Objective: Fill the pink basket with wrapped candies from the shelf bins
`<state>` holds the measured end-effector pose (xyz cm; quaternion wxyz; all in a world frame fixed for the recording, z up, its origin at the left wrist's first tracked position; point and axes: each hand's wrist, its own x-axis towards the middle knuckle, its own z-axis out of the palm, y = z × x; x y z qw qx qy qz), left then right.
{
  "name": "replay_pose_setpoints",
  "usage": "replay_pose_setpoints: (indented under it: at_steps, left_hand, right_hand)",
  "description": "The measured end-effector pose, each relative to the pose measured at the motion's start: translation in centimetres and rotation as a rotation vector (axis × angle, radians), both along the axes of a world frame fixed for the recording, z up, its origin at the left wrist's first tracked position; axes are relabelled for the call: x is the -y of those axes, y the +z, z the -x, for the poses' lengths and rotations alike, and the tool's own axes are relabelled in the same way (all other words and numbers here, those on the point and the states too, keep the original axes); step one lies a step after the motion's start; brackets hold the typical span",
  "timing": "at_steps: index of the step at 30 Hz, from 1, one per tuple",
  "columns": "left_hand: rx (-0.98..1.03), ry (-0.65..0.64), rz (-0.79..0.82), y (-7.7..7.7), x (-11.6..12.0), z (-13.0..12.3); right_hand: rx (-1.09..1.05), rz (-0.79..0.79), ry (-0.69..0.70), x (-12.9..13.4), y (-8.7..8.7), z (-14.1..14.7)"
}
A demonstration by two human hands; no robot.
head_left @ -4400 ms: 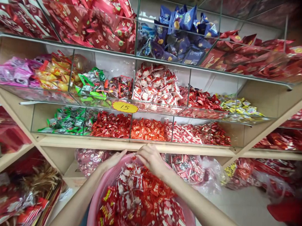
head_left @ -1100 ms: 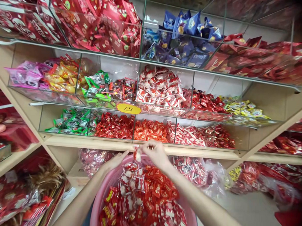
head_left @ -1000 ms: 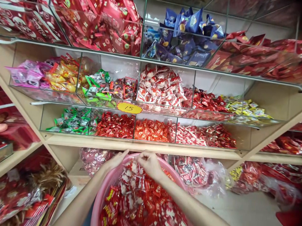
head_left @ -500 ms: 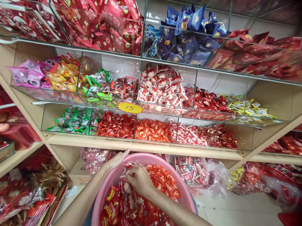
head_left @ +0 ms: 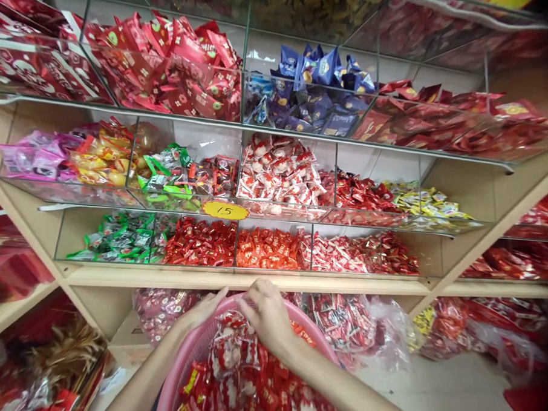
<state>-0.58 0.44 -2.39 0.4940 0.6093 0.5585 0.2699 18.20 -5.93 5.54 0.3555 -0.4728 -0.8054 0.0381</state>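
Note:
A round pink plastic basket (head_left: 181,354) full of wrapped candies (head_left: 249,368) is in front of me, just below the shelf's lower board. My left hand (head_left: 203,311) is at its far left rim, with the fingers lying along the edge and part of its grip hidden. Over the far rim is my right hand (head_left: 265,314), its fingers bent and close together. Whatever its fingertips hold or touch is hidden. Red-and-white clear-wrapped candies (head_left: 228,343) lie just below this hand, and orange-red packets (head_left: 302,335) show to its right.
Glass-fronted shelf bins hold green candies (head_left: 122,235), orange-red candies (head_left: 269,249) and white-and-red candies (head_left: 282,169). A yellow price tag (head_left: 225,210) hangs on the middle shelf. Below the wooden board (head_left: 343,285) are plastic bags of candy (head_left: 341,320) and a cardboard box (head_left: 129,341).
My right hand has risen from among the candies in the basket to its far rim. My left hand stays at the rim. The view has tilted up and shifted slightly right.

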Motion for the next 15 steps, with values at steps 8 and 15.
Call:
replay_pose_setpoints:
  at_steps: [8,15]
  left_hand:
    - [-0.048,-0.002,0.011,0.9,0.1,0.0]
    - [-0.041,-0.047,0.014,1.5,0.4,-0.2]
  right_hand:
    - [0.024,-0.422,-0.09,-5.3,13.0,-4.3]
    - [0.291,-0.554,-0.236,-9.7,17.6,-5.6]
